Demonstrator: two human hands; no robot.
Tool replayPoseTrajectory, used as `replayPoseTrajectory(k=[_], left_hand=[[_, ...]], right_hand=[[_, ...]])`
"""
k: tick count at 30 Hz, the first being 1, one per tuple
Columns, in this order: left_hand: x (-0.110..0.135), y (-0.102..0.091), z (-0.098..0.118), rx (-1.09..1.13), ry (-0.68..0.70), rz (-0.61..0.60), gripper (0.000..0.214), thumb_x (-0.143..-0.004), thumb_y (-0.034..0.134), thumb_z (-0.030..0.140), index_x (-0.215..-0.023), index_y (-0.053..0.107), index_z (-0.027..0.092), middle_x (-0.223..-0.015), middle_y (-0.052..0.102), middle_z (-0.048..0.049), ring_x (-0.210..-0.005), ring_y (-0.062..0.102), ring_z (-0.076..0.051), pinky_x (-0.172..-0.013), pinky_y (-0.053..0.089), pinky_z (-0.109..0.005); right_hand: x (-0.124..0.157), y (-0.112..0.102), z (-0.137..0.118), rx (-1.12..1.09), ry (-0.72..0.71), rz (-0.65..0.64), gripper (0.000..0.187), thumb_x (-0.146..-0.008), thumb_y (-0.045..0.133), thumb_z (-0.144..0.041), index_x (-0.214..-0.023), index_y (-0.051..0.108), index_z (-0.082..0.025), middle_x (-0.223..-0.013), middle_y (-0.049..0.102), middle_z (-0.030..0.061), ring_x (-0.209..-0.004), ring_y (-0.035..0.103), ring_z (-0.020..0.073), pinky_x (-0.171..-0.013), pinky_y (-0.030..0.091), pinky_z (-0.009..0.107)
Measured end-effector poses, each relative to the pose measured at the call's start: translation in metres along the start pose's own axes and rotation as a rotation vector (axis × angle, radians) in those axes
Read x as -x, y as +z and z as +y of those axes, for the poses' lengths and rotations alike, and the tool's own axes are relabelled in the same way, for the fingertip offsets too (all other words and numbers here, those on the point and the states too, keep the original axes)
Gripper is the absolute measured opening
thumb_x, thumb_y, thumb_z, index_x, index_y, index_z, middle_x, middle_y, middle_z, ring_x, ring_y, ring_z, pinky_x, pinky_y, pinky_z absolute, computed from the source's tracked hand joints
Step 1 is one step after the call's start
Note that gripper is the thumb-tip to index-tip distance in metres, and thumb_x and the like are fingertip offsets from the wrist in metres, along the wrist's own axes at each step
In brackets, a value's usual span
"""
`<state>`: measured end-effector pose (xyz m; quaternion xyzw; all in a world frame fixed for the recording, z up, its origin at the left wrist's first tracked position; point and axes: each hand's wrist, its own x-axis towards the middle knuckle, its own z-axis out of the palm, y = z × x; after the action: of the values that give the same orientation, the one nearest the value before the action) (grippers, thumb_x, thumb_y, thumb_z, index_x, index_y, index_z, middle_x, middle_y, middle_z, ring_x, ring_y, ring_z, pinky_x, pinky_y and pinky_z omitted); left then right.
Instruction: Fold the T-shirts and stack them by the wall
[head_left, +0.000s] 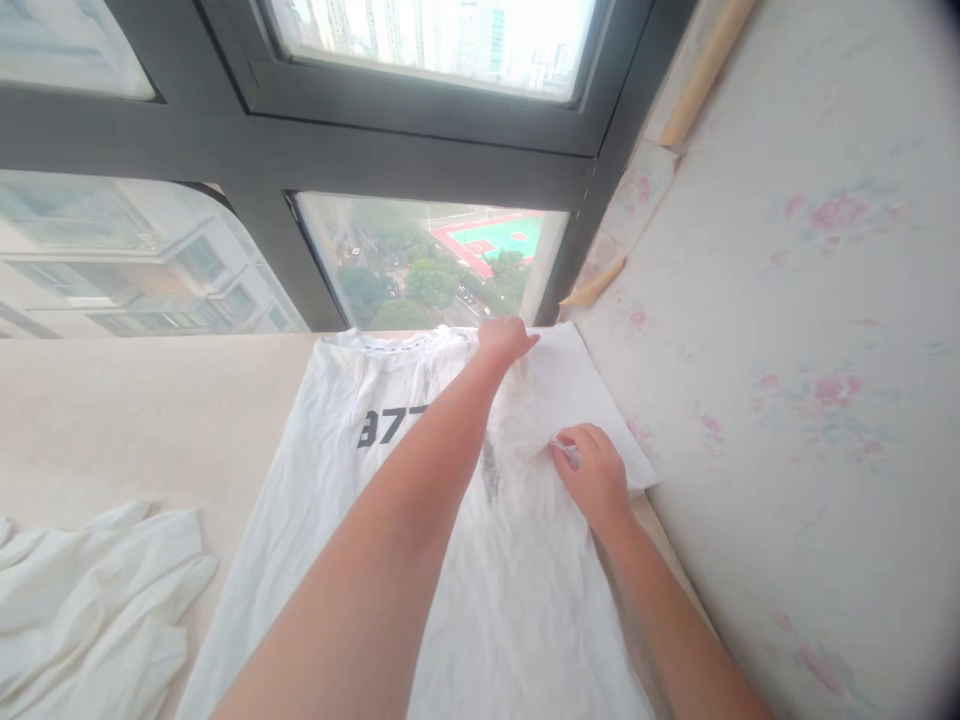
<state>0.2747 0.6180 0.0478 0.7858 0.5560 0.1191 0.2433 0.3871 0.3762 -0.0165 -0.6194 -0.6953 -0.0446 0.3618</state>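
A white T-shirt (457, 600) with dark printed digits lies spread on a pale ledge, its collar toward the window. My left hand (506, 340) reaches across it and is closed on the cloth at the shoulder, right of the collar. Farther right and nearer to me, my right hand (596, 475) pinches a small fold of the shirt near the armpit. The right sleeve (581, 385) lies flat between and beyond my hands, close to the wall. My left forearm covers part of the print.
On the left of the pale ledge (150, 420) lies a crumpled off-white cloth (97, 600). A dark-framed window (420, 150) rises behind the ledge. The flowered wallpaper (810, 330) on the right is peeling along its edge by the frame.
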Motion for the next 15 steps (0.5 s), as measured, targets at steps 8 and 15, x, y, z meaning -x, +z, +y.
replayPoseTrajectory(k=[8, 15], left_hand=[[-0.008, 0.008, -0.01, 0.229, -0.079, -0.14, 0.031, -0.094, 0.061, 0.039, -0.111, 0.063, 0.014, -0.101, 0.067, -0.0052, -0.084, 0.065, -0.015, -0.075, 0.057, -0.033], [-0.005, 0.018, -0.03, 0.285, -0.114, 0.053, 0.032, -0.094, 0.057, 0.035, -0.121, 0.06, 0.017, -0.118, 0.064, -0.0089, -0.098, 0.064, -0.018, -0.082, 0.054, -0.033]], right_hand=[[0.003, -0.002, -0.001, 0.033, 0.031, 0.021, 0.006, -0.084, 0.056, -0.014, -0.085, 0.056, -0.02, -0.085, 0.06, 0.0029, -0.084, 0.055, 0.017, -0.076, 0.043, 0.028], [0.009, -0.002, 0.0, 0.195, 0.142, 0.01, 0.006, -0.083, 0.058, -0.015, -0.084, 0.057, -0.02, -0.086, 0.061, 0.0019, -0.082, 0.055, 0.017, -0.073, 0.041, 0.029]])
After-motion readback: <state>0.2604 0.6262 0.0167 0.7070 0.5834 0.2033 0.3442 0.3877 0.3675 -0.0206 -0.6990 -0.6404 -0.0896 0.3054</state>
